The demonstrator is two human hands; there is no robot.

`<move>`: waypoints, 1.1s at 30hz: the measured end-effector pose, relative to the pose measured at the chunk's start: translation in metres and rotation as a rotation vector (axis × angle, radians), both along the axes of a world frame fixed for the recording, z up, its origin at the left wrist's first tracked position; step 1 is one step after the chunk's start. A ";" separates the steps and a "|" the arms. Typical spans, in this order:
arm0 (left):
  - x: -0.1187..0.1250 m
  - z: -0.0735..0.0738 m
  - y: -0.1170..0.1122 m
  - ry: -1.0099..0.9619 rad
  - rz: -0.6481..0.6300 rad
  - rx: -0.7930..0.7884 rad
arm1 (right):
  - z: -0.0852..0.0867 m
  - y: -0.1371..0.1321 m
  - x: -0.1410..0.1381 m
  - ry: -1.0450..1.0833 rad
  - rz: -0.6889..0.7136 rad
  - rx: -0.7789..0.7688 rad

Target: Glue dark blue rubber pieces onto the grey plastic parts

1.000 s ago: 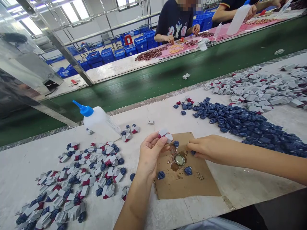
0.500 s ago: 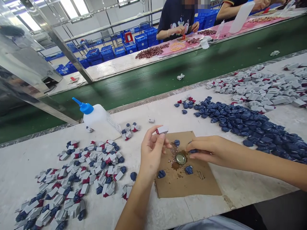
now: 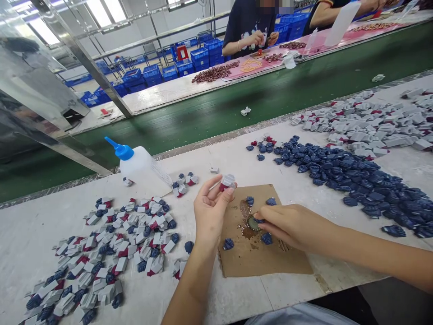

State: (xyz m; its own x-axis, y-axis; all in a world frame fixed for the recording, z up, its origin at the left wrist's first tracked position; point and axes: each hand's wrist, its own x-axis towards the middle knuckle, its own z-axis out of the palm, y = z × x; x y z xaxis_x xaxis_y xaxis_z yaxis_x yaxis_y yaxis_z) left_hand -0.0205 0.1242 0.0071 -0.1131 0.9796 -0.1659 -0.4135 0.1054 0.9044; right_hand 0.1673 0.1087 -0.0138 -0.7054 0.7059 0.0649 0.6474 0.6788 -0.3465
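My left hand [image 3: 210, 214] is closed on a small grey and maroon plastic piece [image 3: 227, 181], held up above the cardboard's left edge between thumb and fingers. My right hand [image 3: 292, 223] pinches a small dark blue plastic piece [image 3: 259, 220], mostly covered by the fingertips, at a metal bottle cap [image 3: 253, 224]. Whether that piece touches the cap I cannot tell. The cap rests on a brown cardboard sheet [image 3: 267, 264], with wet brown stains around it. Several other blue pieces lie on the sheet, one [image 3: 266, 238] just below the cap and another [image 3: 270, 201] beyond my right hand.
A white bottle with a blue nozzle [image 3: 144, 167] stands at left, behind a heap of joined grey, maroon and blue pieces [image 3: 111, 253]. Loose blue pieces [image 3: 338, 171] and grey pieces [image 3: 379, 119] are heaped right. Across a green conveyor [image 3: 203, 117], a person [image 3: 250, 31] handles small parts.
My right hand has moved left and inward to the bottle cap, uncovering a blue piece on the cardboard. The piece in my left hand has turned. A pale part on the conveyor has shifted left.
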 end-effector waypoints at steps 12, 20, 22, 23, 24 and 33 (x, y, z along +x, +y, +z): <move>0.003 0.000 0.002 -0.155 0.000 -0.210 | 0.042 0.019 -0.007 0.594 -0.247 -0.170; 0.009 0.004 -0.003 -0.247 -0.118 -0.152 | 0.051 0.021 -0.023 0.778 -0.291 -0.179; 0.009 0.004 -0.003 -0.239 -0.123 -0.141 | 0.051 0.022 -0.023 0.782 -0.308 -0.204; 0.009 0.004 -0.004 -0.237 -0.127 -0.137 | 0.052 0.022 -0.023 0.783 -0.314 -0.222; 0.009 0.004 -0.004 -0.236 -0.131 -0.133 | 0.052 0.023 -0.023 0.780 -0.317 -0.242; 0.009 0.003 -0.006 -0.135 -0.114 -0.032 | 0.064 0.032 -0.020 0.714 -0.222 -0.463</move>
